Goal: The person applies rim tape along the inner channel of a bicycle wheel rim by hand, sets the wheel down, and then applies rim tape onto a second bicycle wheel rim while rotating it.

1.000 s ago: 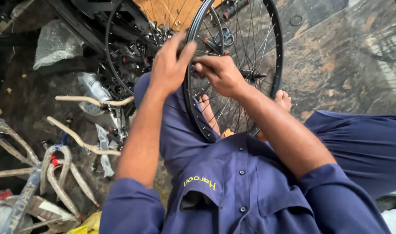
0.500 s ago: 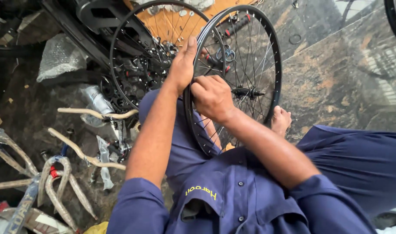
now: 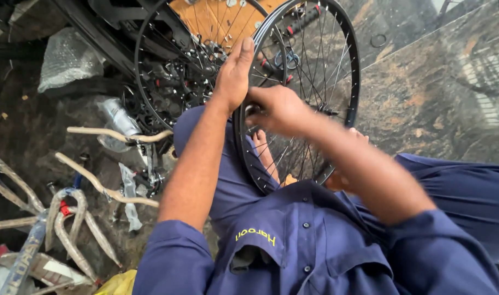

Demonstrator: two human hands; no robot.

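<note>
Glossy brown marble floor (image 3: 424, 93), daylit

Person — dark blue short-sleeved work shirt (image 3: 315, 246), buttoned front, flapped chest pocket with yellow stitched lettering; matching blue trousers (image 3: 468, 191); forearms bare below the hands, feet bare.

Wheel (image 3: 315, 82) between knees — handlebars (image 3: 85, 180) lie left.

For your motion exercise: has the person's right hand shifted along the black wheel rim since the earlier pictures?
Yes. The right hand has slid down from the upper rim towards the left hand, which stays flat on it.
</note>
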